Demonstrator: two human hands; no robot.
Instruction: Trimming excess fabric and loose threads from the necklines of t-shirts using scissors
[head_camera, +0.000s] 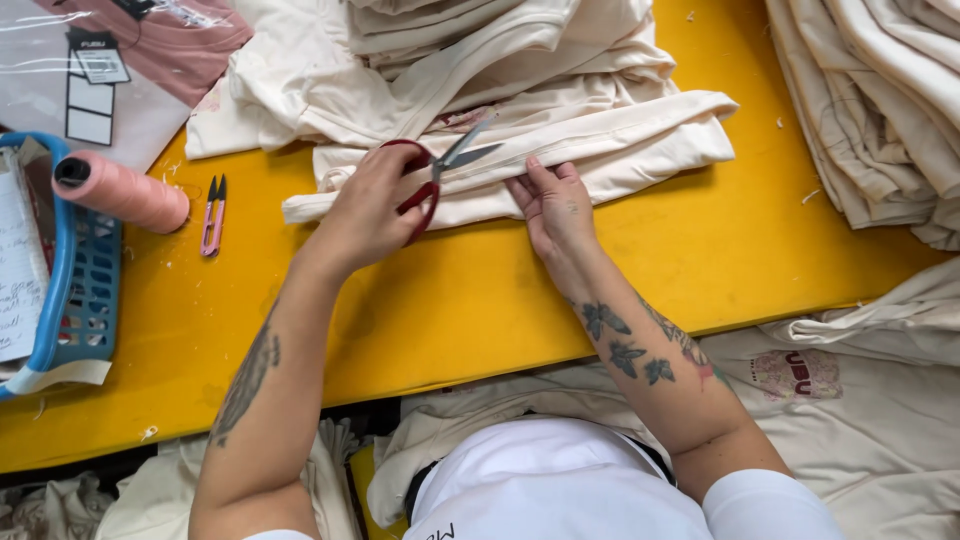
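My left hand (372, 205) grips red-handled scissors (440, 170), blades apart and pointing right over a folded cream garment (620, 135) on the yellow table (480, 300). My right hand (552, 205) lies flat, fingers pressing the garment's front edge just right of the scissor blades. Both forearms reach in from the bottom of the view.
More cream garments are piled at the back (450, 50) and at the right (880, 100). A pink thread cone (125, 190), small pink thread snips (213, 215) and a blue basket (85, 290) lie at the left. A bagged pink garment (120, 70) sits at top left.
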